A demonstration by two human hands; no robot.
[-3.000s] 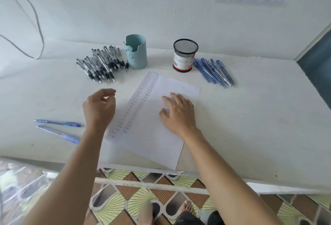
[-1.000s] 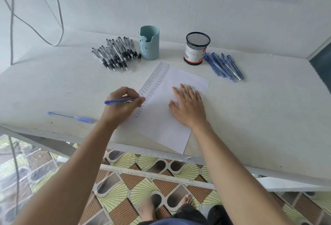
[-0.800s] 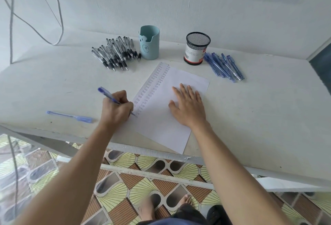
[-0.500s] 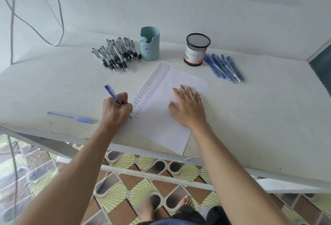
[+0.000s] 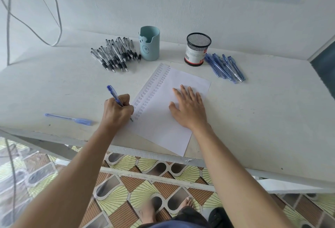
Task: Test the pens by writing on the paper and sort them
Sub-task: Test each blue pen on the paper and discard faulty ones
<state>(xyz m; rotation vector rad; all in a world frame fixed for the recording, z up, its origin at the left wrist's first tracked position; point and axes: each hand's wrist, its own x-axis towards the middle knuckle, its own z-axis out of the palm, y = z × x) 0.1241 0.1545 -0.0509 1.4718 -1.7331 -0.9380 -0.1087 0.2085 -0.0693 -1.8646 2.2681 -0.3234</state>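
White table (image 5: 253,119) across the full width, backed by a pale wall. At its near middle, a white sheet of paper (image 5: 159,128), lying at an angle, with two columns of small handwritten words down its left side.

Right hand (image 5: 190,110) flat on the paper's right half, palm down, fingers straight and slightly spread. Left hand (image 5: 117,111) at the paper's left edge, fingers curled tight around a blue pen (image 5: 113,92), with the tip down on the sheet at the foot of the columns and the upper end slanting far and left.

At the far left, a heap of black-grip pens (image 5: 116,53), tips toward the near side, just left of a teal pen holder (image 5: 149,43) standing upright. Right of that, well apart, a black mesh pen holder (image 5: 197,49), also upright, with a fan of blue pens (image 5: 224,68) lying just beside it on the right.

Near the table's near left edge, apart from the left hand, one loose blue pen (image 5: 68,118) lying flat.
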